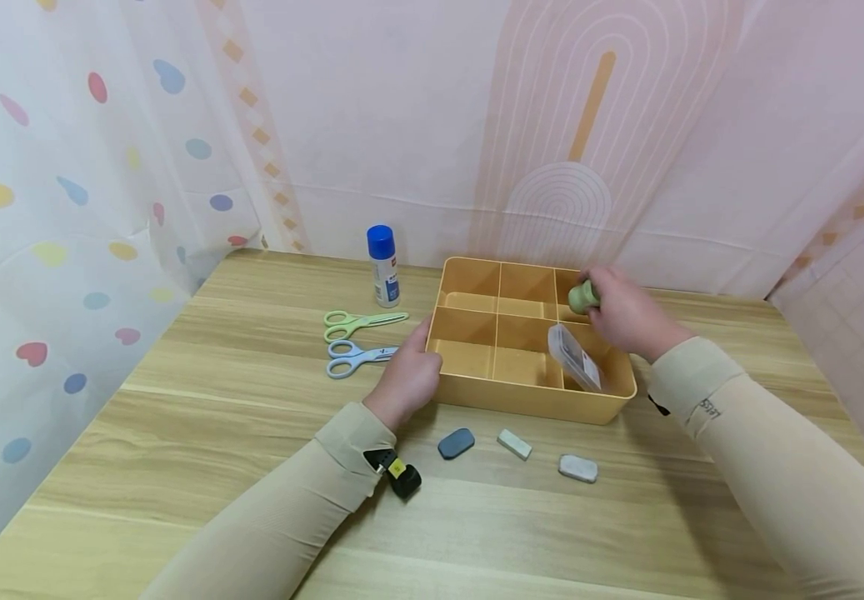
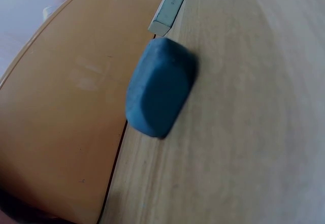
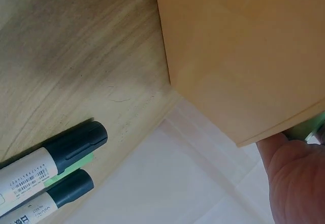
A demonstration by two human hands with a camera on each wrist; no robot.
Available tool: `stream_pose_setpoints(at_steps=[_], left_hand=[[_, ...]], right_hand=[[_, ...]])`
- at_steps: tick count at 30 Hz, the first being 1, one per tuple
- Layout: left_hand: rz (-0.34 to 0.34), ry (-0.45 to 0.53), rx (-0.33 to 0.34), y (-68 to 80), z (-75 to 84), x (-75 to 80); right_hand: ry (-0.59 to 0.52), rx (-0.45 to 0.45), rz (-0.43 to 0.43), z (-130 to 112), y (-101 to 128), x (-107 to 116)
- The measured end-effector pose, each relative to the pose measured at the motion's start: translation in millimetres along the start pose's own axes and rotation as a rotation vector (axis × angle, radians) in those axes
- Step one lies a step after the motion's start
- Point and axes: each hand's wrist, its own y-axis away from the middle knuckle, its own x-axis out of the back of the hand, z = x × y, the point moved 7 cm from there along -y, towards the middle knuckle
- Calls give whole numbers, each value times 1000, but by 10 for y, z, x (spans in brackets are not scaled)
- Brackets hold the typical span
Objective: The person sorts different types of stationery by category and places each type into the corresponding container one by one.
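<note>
My left hand (image 1: 411, 379) grips the left side of a yellow box (image 1: 521, 400) divided into compartments. With my right hand (image 1: 622, 312) I hold a small pale green cylinder (image 1: 584, 297) over the back right compartment; its exact kind I cannot tell. A clear plastic case (image 1: 576, 358) leans in the front right compartment. In front of the box lie a blue-grey eraser (image 1: 456, 443), a pale green block-shaped eraser (image 1: 514, 444) and a whitish eraser (image 1: 577, 468). The left wrist view shows the blue-grey eraser (image 2: 160, 89) close beside the box wall (image 2: 81, 92).
A glue bottle with a blue cap (image 1: 383, 267) stands left of the box. Green scissors (image 1: 360, 322) and blue scissors (image 1: 357, 357) lie near my left hand. In the right wrist view, two dark-capped markers (image 3: 76, 142) lie on the table. A patterned curtain (image 1: 372, 100) hangs behind.
</note>
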Motion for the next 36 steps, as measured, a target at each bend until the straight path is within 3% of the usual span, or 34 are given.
stream_pose_setpoints(at_steps=[18,36], left_hand=[[4,-3,12,-3,-3,-11],[4,9,4,-4,14,-36]], right_hand=[[76,15,-37,-28,-73,-37],[129,32,-190,-56,-209,-67]])
